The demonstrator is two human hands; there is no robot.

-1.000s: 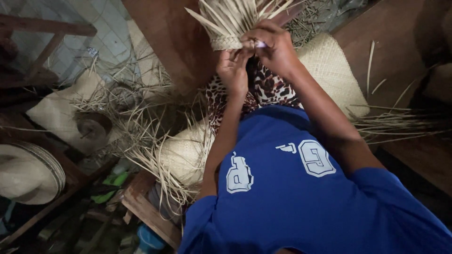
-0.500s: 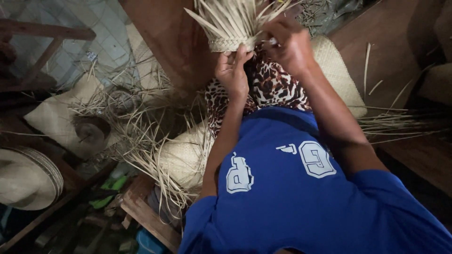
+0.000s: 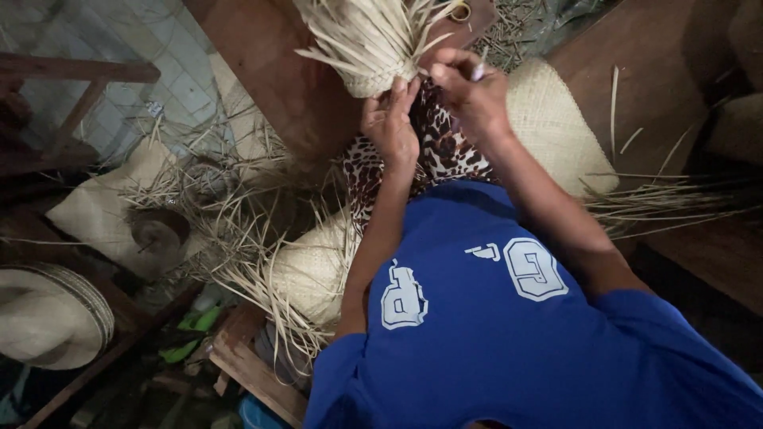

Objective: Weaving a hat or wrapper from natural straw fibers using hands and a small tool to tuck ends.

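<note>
Half-woven straw piece (image 3: pixel 373 48) is sitting at top centre, over the person's lap, with loose strands fanning upward from a woven band. Left hand (image 3: pixel 389 127) is gripping the band's lower edge from below, fingers curled close together against it. Right hand (image 3: pixel 469 91) is pinching a thin strand at the band's right edge, fingertips pressed together. Leopard-print cloth (image 3: pixel 445 151) is lying under both hands. Flat woven mat (image 3: pixel 556 135) is spreading just right; finished straw hat (image 3: pixel 48 318) is lying far left.
</note>
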